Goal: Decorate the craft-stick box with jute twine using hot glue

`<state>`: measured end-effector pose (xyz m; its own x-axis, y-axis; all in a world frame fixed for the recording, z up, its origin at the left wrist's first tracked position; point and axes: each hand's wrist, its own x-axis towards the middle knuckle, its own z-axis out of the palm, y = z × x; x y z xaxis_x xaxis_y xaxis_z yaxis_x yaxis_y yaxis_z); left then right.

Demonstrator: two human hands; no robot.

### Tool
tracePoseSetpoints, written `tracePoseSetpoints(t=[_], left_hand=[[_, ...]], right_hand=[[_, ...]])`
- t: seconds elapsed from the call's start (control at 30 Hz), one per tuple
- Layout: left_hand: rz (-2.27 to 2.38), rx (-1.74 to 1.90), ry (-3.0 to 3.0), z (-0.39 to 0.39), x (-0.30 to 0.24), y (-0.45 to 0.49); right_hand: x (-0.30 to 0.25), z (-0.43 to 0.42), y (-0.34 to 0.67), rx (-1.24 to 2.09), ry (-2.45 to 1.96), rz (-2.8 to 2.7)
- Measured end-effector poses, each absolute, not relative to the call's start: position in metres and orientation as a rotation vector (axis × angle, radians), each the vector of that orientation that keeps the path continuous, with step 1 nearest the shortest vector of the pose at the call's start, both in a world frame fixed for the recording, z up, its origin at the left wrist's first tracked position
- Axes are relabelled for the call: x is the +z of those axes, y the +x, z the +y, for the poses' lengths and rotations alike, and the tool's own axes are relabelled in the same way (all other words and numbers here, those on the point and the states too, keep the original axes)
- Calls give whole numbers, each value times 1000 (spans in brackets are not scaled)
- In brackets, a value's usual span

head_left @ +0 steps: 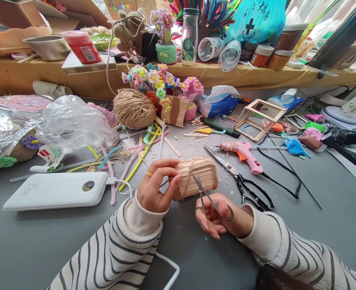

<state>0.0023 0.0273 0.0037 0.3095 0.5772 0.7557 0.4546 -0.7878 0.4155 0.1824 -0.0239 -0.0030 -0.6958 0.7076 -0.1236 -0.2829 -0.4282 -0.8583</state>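
A small box of wooden craft sticks (197, 181), with twine wound along its edges, lies tilted on the grey table in front of me. At its left end, my left hand (158, 185) is closed, thumb and fingers pinching the twine-covered edge. My right hand (214, 215) has its thumb and fingers through the handles of small metal scissors (206, 191). Their blades are spread slightly and point up against the near side of the box. Large black-handled scissors (235, 173) rest on the table just right of the box.
A pink glue gun (243, 155) with a black cord lies at the right, near a wooden stick frame (259, 119). Behind the box are a ball of twine (134, 108) and a stack of craft sticks (179, 110). A white power bank (55, 191) sits at the left.
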Motion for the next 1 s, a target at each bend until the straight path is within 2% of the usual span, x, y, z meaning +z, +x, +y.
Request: tracePoseSetpoints(t=[0.37, 1.0], left_hand=[[975, 1481, 2440, 28, 3, 2], [994, 1476, 2458, 27, 4, 3]], right_hand=[[-4, -22, 179, 2191, -608, -1180], [-9, -21, 176, 2091, -631, -1274]])
